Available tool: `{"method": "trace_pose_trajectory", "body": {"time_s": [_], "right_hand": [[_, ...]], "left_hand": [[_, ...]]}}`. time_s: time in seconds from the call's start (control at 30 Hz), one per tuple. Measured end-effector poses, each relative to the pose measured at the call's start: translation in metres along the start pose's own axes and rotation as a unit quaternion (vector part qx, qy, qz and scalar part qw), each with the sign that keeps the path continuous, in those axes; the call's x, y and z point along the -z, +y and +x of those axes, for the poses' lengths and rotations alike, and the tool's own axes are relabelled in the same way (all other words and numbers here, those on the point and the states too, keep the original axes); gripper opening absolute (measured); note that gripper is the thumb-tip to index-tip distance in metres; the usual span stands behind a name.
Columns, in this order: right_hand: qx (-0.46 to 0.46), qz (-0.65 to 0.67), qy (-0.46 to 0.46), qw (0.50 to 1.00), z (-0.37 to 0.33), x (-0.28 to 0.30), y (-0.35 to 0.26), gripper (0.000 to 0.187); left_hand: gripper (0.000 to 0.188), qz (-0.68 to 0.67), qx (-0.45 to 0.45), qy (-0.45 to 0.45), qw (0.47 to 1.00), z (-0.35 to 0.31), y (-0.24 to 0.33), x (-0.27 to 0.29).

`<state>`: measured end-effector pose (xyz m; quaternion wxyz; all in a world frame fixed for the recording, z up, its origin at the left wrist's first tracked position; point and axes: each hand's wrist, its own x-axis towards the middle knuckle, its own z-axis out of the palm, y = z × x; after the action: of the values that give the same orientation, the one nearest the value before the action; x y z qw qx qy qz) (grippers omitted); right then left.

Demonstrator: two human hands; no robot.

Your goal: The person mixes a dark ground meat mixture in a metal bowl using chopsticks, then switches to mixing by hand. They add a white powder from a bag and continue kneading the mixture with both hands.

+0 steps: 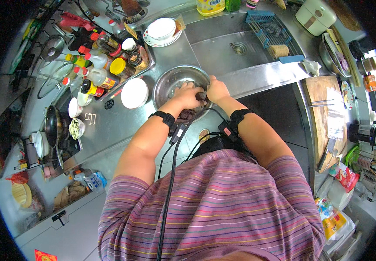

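A round stainless steel bowl [163,82] stands on the counter in front of me, with a dark, soft-looking mass [186,115] in its near part. My left hand [188,95] is inside the bowl, its fingers bent around a dark brown lump [202,96] beside the right wall. What the lump is does not show clearly. At the bowl's right rim my right hand [218,89] is closed on the edge, close to the left hand. Part of its fingers is hidden.
A white bowl [134,93] sits just left. Behind it crowd several sauce bottles [99,77] and jars. A sink [214,45] with a blue rack [268,28] lies beyond. On the right, a cleaver [330,143] rests on a wooden cutting board [317,98]. Black cables [169,191] hang before me.
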<state>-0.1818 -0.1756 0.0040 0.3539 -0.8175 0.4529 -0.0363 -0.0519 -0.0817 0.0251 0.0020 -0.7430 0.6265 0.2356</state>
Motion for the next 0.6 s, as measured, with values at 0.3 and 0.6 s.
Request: {"method": "trace_pose_trajectory", "body": {"time_s": [0.3, 0.6], "right_hand": [[0.000, 0.020, -0.008, 1.000, -0.002, -0.001, 0.001, 0.038], [-0.013, 0.029, -0.033, 0.999, -0.001, 0.005, -0.003, 0.037]], "left_hand": [[0.034, -0.121, -0.139, 0.083, 0.979, -0.021, -0.039, 0.005], [0.046, 0.030, -0.276, 0.120, 0.953, -0.029, -0.006, -0.022]]}}
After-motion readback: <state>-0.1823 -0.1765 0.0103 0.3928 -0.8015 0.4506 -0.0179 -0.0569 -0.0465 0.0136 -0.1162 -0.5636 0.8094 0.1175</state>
